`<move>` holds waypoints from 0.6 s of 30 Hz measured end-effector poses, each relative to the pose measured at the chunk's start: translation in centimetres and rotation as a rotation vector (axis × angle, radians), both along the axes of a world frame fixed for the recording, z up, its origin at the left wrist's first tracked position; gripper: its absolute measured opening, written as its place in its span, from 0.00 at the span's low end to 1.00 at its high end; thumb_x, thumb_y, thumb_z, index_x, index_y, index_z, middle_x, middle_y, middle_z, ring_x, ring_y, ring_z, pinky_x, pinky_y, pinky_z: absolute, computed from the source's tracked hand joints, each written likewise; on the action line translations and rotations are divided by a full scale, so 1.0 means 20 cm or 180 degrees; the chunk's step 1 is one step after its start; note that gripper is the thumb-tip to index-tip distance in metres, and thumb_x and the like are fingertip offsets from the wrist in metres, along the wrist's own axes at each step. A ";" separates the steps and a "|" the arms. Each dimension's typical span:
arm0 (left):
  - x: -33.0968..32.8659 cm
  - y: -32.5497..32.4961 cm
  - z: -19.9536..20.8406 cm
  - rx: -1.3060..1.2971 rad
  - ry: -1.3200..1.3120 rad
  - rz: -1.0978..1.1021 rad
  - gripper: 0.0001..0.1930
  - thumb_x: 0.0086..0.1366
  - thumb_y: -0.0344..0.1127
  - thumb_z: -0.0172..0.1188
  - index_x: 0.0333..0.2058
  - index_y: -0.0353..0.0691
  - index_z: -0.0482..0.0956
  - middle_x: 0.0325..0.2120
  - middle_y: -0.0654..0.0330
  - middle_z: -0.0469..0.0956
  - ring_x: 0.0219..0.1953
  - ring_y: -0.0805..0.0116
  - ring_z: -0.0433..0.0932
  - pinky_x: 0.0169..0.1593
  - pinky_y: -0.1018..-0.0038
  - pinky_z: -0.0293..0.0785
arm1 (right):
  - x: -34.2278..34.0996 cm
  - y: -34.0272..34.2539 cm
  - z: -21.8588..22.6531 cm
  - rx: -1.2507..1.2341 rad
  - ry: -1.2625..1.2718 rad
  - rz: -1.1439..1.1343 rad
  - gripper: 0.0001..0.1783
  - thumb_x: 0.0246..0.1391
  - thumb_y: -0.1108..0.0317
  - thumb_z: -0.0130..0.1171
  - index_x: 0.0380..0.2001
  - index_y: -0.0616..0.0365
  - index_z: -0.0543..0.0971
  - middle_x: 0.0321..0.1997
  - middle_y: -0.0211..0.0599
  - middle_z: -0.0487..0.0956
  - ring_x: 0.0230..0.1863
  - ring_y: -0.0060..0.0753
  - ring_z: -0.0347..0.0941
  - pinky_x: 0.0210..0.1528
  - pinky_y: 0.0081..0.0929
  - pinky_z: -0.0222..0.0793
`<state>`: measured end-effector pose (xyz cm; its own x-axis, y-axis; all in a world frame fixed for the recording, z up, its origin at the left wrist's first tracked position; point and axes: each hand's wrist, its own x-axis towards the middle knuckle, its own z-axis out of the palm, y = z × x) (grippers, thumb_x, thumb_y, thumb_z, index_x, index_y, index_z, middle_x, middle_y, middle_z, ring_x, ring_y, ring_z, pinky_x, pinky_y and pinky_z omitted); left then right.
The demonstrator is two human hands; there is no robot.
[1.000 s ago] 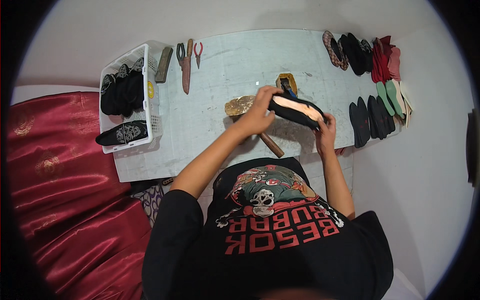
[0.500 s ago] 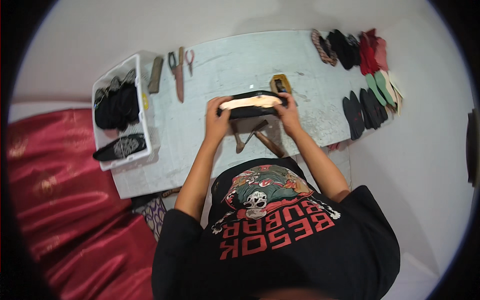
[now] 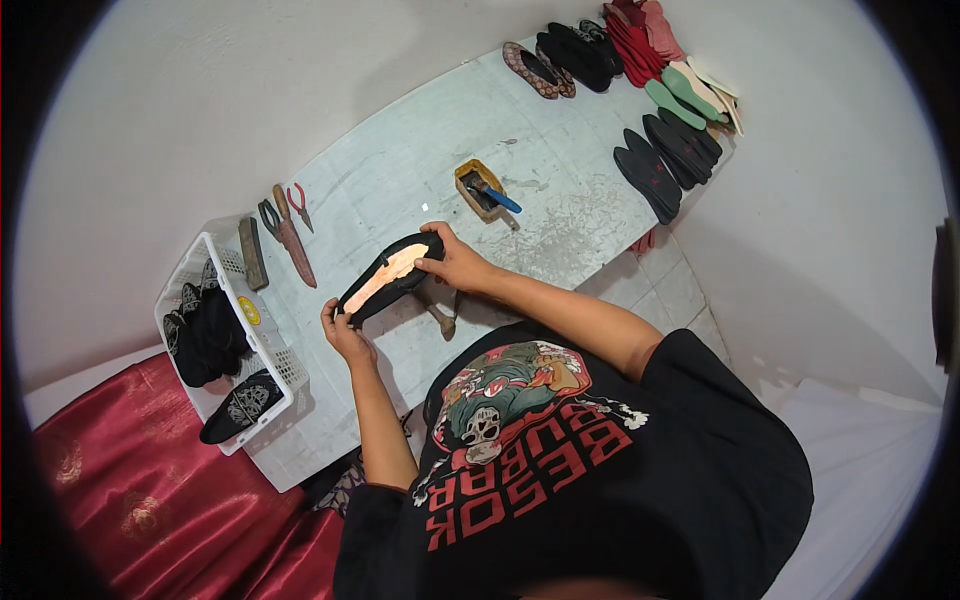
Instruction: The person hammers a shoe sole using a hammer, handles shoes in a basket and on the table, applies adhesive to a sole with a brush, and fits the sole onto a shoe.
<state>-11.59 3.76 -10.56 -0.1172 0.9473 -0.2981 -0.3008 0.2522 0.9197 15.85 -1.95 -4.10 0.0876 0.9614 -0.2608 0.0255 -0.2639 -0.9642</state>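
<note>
Between my two hands is a black shoe (image 3: 385,278), its pale orange-tan sole side turned up toward me. My left hand (image 3: 350,335) grips the shoe's near-left end, thumb on the edge. At the other end, my right hand (image 3: 455,258) holds it with the thumb pressed on the tan surface and the fingers beneath. The shoe is held slantwise above the table. Partly hidden under it lies a tool with a wooden handle (image 3: 440,322).
White basket (image 3: 268,360) with black patterned shoes stands left, beside a pinkish-bladed knife (image 3: 291,245), scissors (image 3: 268,220) and red pliers (image 3: 300,205). Beyond my right hand sits a yellowish tub (image 3: 468,180) with a blue-handled tool (image 3: 500,198). Black soles (image 3: 648,178) and green insoles (image 3: 690,92) lie right.
The view has turned, with the table now slanting. The shoe has gone from level to tilted, left end lower, and shifted left with both hands. The tub's blue-handled tool is now visible.
</note>
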 end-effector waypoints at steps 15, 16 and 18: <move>0.18 -0.41 -0.20 -0.0606 0.0314 0.0911 0.08 0.75 0.36 0.48 0.42 0.39 0.74 0.27 0.65 0.69 0.27 0.74 0.69 0.28 0.76 0.68 | 1.50 -0.94 -0.68 -0.0597 -0.2083 -0.1614 0.11 0.57 0.69 0.62 0.44 0.56 0.82 0.38 0.38 0.84 0.38 0.34 0.80 0.46 0.32 0.76; 0.24 -0.46 -0.21 -0.0526 0.0452 0.0612 0.08 0.76 0.33 0.48 0.42 0.39 0.74 0.27 0.65 0.69 0.27 0.75 0.69 0.29 0.78 0.68 | 1.69 -1.01 -0.70 -0.0427 -0.2786 -0.1810 0.15 0.54 0.69 0.64 0.46 0.56 0.81 0.45 0.40 0.83 0.46 0.39 0.78 0.51 0.37 0.74; 0.39 -0.56 -0.21 -0.0341 0.0686 0.0206 0.07 0.76 0.30 0.47 0.41 0.39 0.75 0.26 0.66 0.70 0.26 0.77 0.68 0.30 0.80 0.67 | 1.84 -1.00 -0.63 -0.0992 -0.3675 -0.2094 0.27 0.50 0.67 0.69 0.55 0.52 0.78 0.61 0.43 0.75 0.60 0.50 0.71 0.61 0.47 0.68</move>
<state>-3.83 -7.52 -14.82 -0.2483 0.9001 -0.3580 -0.1193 0.3384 0.9334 52.74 -21.91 -16.68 0.8159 0.5732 0.0756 0.5553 -0.7405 -0.3784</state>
